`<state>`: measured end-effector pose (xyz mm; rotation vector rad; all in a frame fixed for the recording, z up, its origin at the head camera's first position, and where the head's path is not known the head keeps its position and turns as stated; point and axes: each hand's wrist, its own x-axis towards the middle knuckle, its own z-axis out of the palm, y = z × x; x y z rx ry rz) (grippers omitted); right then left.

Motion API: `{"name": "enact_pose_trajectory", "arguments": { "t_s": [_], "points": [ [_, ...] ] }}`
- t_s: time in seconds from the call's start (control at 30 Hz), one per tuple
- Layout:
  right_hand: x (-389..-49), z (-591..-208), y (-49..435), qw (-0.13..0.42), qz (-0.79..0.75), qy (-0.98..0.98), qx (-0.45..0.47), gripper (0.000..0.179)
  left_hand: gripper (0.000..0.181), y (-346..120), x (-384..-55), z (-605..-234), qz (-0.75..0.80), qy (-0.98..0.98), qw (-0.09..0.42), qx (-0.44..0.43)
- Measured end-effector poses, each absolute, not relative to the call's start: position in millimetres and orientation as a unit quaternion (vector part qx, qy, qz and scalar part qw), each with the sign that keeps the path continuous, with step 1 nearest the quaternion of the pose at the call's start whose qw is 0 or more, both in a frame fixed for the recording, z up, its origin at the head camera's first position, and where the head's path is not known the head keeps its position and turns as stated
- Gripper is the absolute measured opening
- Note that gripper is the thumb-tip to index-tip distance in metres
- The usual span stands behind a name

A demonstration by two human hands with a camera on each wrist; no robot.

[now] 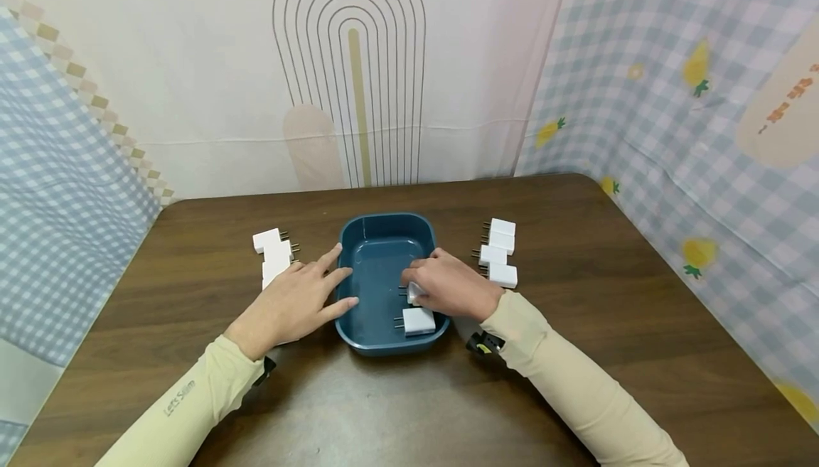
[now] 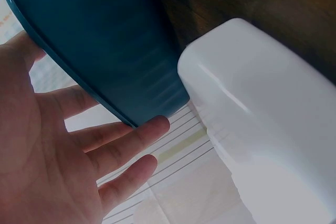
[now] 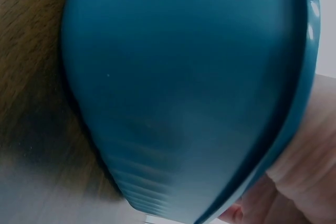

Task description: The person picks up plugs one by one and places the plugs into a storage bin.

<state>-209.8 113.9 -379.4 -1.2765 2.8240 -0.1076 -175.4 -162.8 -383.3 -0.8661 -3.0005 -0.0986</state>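
Note:
A dark teal plastic bin stands mid-table. My right hand reaches over its right rim and pinches a white charger plug, whose prongs point left. Just nearer to me in the bin lies a second white charger plug. Spread fingers of my left hand rest along the bin's left rim and hold nothing; in the left wrist view they lie against the bin wall. From the right wrist, the bin's outer side hides most of the hand.
Left of the bin, a row of white charger plugs is partly covered by my left hand. Several more white charger plugs line up on the wooden table to the right. Patterned cloth hangs behind the table.

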Motion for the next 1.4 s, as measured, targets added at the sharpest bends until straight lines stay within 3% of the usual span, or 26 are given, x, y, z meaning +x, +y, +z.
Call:
{"name": "enact_pose_trajectory", "arguments": {
  "t_s": [1.4],
  "points": [
    [-208.7, -381.0, 111.8, 0.045, -0.029, 0.914, -0.402, 0.028, 0.065, -161.0, -175.1, -384.8, -0.035, -0.961, 0.009, -0.273]
  ]
}}
